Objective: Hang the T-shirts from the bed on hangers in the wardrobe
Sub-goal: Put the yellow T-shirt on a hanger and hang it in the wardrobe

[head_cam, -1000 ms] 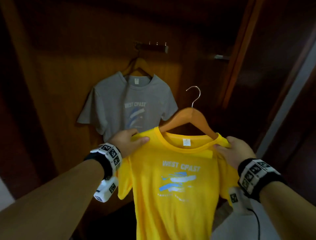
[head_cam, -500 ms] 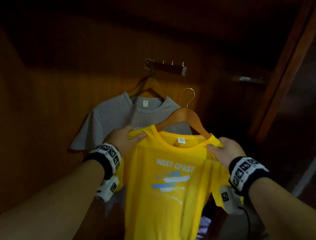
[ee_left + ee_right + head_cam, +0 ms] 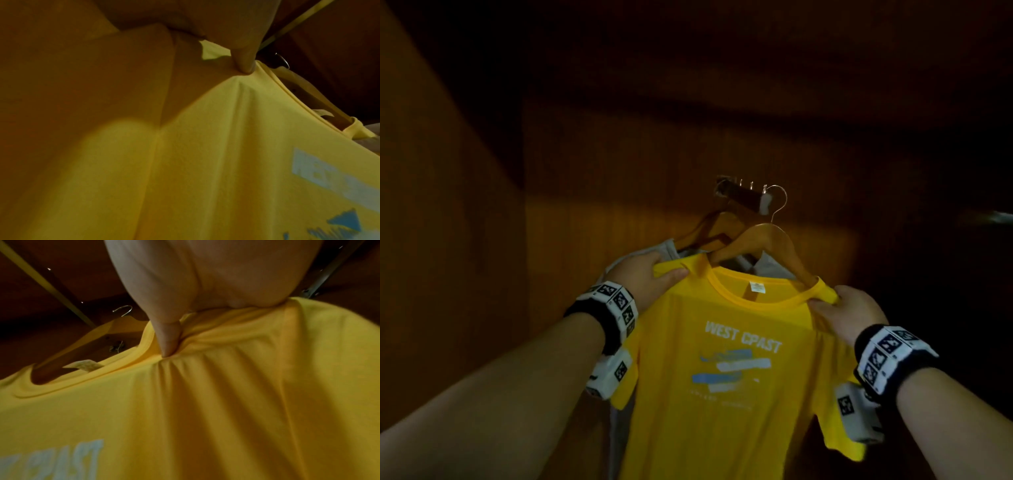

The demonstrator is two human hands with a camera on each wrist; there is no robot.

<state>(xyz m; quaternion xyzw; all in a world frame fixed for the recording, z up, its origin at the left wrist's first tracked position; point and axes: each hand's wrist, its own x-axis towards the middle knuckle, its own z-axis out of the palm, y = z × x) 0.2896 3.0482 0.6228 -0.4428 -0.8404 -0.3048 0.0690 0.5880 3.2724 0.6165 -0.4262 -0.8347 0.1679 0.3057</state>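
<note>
A yellow T-shirt (image 3: 726, 383) printed "WEST COAST" hangs on a wooden hanger (image 3: 763, 241) inside the dark wardrobe. My left hand (image 3: 643, 279) pinches its left shoulder, thumb on top (image 3: 244, 60). My right hand (image 3: 849, 315) pinches the right shoulder (image 3: 168, 340). The hanger's metal hook (image 3: 779, 198) is level with the small hook rail (image 3: 744, 197) on the back panel; whether it is caught on a peg is unclear. Behind hangs a grey T-shirt (image 3: 667, 248) on its own hanger, mostly hidden by the yellow T-shirt (image 3: 226, 162) (image 3: 205, 410).
Wooden wardrobe panels enclose the space: a side wall (image 3: 441, 240) at left, the back panel (image 3: 619, 240) ahead, a dark top above. A faint metal fitting (image 3: 1000, 216) shows at the far right.
Both hands have carried the yellow T-shirt up and forward, bringing the hanger hook from below the rail up to it. The grey T-shirt is now mostly covered.
</note>
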